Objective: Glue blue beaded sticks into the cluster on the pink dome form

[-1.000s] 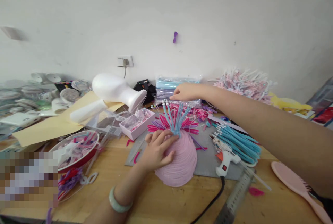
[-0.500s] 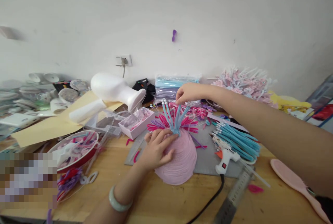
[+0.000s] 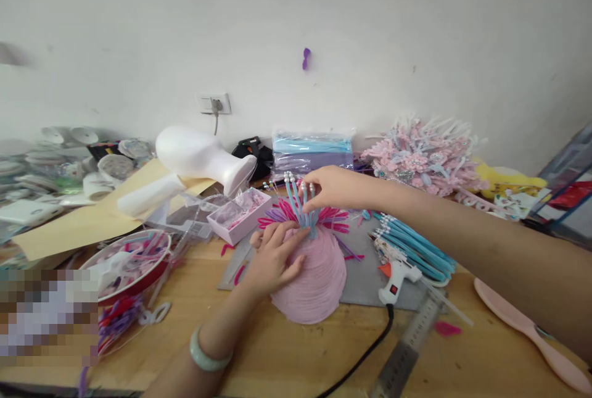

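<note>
A pale pink ridged dome (image 3: 314, 287) lies on the table, with pink and purple pipe-cleaner loops fanned out at its far edge. Blue pipe cleaners (image 3: 305, 219) tipped with white pearl beads stand up from that edge. My left hand (image 3: 277, 259) rests on the dome's left side, fingers stretched, the index fingertip touching the base of the blue stems. Above them my right hand (image 3: 319, 188) has thumb and fingers pinched around a blue pipe cleaner, partly hidden by the fingers. A bundle of beaded blue pipe cleaners (image 3: 416, 250) lies to the right.
Right of the dome are a white glue gun (image 3: 398, 277) with a black cord, a steel ruler (image 3: 411, 345) and a pink hairbrush (image 3: 513, 311). On the left stand a pink box (image 3: 240, 219), a red-sided bowl (image 3: 139, 281) of scraps and a white foam head (image 3: 198, 157).
My right hand has come down and slightly left, closer to the base of the blue stems. My left hand stays on the dome. The whole view has shifted slightly.
</note>
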Available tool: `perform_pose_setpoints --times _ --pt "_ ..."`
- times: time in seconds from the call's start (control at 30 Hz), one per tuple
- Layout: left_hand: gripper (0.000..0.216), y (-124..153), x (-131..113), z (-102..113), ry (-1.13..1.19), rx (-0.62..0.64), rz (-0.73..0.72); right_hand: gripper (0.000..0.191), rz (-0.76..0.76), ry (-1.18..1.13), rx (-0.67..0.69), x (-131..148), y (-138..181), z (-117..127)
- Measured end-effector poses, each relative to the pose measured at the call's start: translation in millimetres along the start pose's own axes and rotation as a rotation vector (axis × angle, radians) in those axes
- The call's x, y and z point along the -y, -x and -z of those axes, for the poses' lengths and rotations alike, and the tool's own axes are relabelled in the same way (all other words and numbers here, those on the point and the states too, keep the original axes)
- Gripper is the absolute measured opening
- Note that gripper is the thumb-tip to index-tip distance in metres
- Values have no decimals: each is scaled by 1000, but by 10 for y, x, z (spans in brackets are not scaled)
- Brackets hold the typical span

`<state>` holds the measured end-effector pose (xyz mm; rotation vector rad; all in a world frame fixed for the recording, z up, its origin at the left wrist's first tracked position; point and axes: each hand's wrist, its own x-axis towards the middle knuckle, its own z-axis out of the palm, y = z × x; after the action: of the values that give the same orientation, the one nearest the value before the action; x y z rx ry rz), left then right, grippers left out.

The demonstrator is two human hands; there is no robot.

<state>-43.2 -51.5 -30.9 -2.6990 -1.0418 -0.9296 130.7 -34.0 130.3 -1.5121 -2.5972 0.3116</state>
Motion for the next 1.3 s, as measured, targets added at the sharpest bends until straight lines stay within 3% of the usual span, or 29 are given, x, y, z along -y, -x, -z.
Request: perform_pose_setpoints --times 0.33,0.53,0.7,0.9,1.3 --pt "41 19 27 -30 29 43 -75 22 -30 172 85 50 -107 -166" --pt "37 9 -6 -21 9 35 -47 20 31 196 133 45 -111 -263" --pt "39 13 -6 -21 10 38 -51 20 97 269 110 40 -35 -355" --pt "34 1 -22 -18 -28 -34 -61 24 181 307 82 56 174 -658" --pt "25 -26 -88 38 108 20 47 20 187 149 -325 136 563 -1192"
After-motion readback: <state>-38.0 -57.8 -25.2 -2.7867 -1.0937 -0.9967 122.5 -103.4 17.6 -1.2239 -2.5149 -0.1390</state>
